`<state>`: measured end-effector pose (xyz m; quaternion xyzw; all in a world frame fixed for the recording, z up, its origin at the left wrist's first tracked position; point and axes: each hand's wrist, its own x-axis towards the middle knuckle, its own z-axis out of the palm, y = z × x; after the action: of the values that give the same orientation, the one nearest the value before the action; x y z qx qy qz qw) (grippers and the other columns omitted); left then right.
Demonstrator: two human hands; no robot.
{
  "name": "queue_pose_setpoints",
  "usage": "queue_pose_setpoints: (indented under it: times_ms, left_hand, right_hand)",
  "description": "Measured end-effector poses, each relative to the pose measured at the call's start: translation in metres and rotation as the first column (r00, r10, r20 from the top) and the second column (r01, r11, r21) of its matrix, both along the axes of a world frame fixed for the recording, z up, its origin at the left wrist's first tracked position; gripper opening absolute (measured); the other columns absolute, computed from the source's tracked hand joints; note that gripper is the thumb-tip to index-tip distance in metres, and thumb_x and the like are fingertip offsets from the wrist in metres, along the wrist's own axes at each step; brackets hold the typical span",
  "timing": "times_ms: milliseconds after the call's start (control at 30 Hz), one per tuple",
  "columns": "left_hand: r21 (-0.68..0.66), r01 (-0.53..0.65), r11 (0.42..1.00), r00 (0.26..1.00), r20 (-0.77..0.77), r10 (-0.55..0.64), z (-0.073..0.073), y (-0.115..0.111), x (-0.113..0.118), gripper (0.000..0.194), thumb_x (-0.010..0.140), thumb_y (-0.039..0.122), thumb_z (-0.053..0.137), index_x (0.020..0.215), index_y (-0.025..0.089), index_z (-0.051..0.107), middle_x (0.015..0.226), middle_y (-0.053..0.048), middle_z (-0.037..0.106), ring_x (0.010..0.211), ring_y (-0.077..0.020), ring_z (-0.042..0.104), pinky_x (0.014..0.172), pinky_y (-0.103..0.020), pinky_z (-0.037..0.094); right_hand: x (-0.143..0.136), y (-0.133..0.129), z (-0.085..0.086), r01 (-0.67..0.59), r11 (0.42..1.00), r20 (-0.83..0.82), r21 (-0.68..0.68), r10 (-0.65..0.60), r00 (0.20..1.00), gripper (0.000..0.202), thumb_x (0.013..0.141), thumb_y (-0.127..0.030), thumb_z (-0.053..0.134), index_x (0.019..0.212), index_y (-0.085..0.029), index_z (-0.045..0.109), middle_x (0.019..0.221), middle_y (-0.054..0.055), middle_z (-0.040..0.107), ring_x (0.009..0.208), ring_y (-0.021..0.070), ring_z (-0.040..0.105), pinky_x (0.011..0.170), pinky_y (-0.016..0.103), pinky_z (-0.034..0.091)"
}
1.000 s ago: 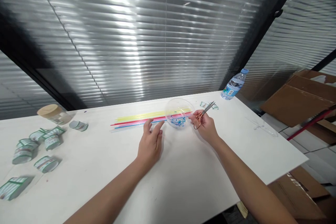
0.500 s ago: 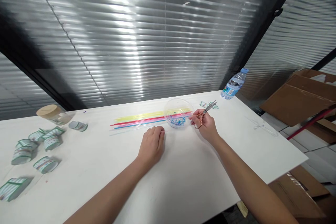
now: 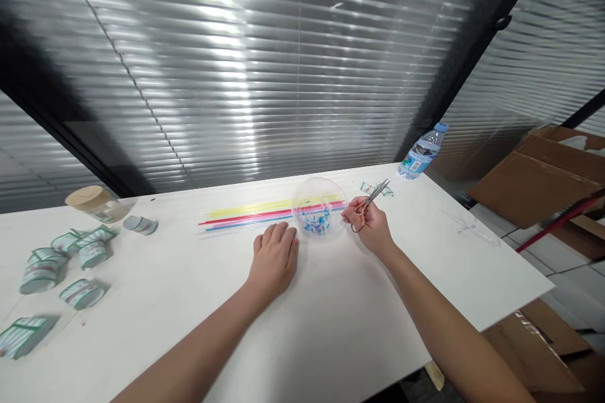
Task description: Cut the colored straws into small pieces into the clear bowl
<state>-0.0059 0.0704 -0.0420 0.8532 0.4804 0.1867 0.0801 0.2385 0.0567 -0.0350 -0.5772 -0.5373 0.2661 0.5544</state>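
My right hand (image 3: 371, 225) is closed around a pair of scissors (image 3: 377, 191) with copper-coloured handles, its blades pointing up and away to the right. Its fingertips are at the right side of a clear round bowl (image 3: 320, 184), where I cannot tell whether they touch it. Small blue and white cut bits (image 3: 317, 222) lie in the bowl. My left hand (image 3: 274, 258) rests palm down on the table, fingers stretched out and a little apart, close to the bowl's left side. Behind the hands and bowl lie long thin yellow, red, pink and blue straws (image 3: 250, 216).
The white table (image 3: 189, 302) carries several green-and-white printed packets (image 3: 82, 295) and a wooden-lidded jar (image 3: 94, 204) at left. A water bottle (image 3: 422, 152) stands at the back right, near torn wrapper pieces (image 3: 367, 188). Cardboard boxes (image 3: 534, 176) are beyond the right edge.
The bowl has shifted slightly left and nearer, and the cut bits in it have spread about. My left fingers have stretched forward from a more curled pose. The right hand keeps the scissors.
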Motion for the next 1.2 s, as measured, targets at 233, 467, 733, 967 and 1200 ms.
queue_pose_setpoints:
  times_ms: [233,467,733,967,1200]
  left_hand:
    - [-0.011,-0.014,1.0,1.0,0.0,0.014,-0.006,0.001,-0.001,0.038,0.098,0.033,0.026,0.124,0.025,0.053,0.138,-0.009,0.05,0.13,-0.0298,0.039,0.101,-0.052,0.033]
    - [-0.05,-0.017,0.999,1.0,-0.021,0.016,-0.002,0.001,0.0,0.04,0.099,0.034,0.024,0.124,0.023,0.053,0.142,-0.009,0.048,0.132,-0.0305,0.038,0.102,-0.053,0.032]
    - [-0.041,-0.016,0.999,1.0,-0.004,0.016,-0.002,-0.001,0.0,0.038,0.099,0.033,0.024,0.122,0.023,0.053,0.14,-0.009,0.049,0.13,-0.0304,0.039,0.102,-0.053,0.032]
    - [-0.023,-0.027,0.999,0.993,0.118,0.03,0.008,-0.002,0.0,0.035,0.099,0.032,0.024,0.112,0.024,0.055,0.119,-0.009,0.06,0.112,-0.0237,0.052,0.094,-0.045,0.037]
    - [-0.058,-0.035,0.998,0.977,0.208,0.046,0.012,-0.003,-0.002,0.034,0.098,0.035,0.025,0.11,0.021,0.053,0.101,-0.008,0.065,0.094,-0.0232,0.061,0.08,-0.038,0.044]
  right_hand:
    - [0.003,-0.001,0.005,0.004,1.0,-0.073,-0.01,-0.005,0.997,0.043,0.08,-0.055,0.062,0.095,-0.018,0.049,0.077,0.004,0.065,0.068,0.0132,0.064,0.063,0.024,0.053]
    - [0.001,-0.003,0.011,-0.002,1.0,-0.101,-0.021,0.0,0.995,0.042,0.08,-0.055,0.062,0.093,-0.017,0.049,0.078,0.004,0.065,0.061,0.0107,0.06,0.059,0.023,0.052]
    - [-0.001,-0.006,0.014,0.031,0.999,-0.111,0.006,-0.03,0.993,0.04,0.081,-0.053,0.061,0.095,-0.017,0.049,0.082,0.005,0.067,0.052,0.0075,0.052,0.05,0.021,0.046]
    - [0.001,-0.012,0.021,0.036,0.999,-0.141,0.033,-0.031,0.99,0.041,0.08,-0.055,0.061,0.093,-0.018,0.049,0.073,0.003,0.065,0.051,0.008,0.052,0.047,0.02,0.043]
    - [-0.019,-0.044,0.025,-0.236,0.962,-0.112,-0.133,0.222,0.968,0.038,0.084,-0.052,0.059,0.097,-0.018,0.052,0.068,0.002,0.063,0.046,0.0068,0.046,0.045,0.02,0.04]
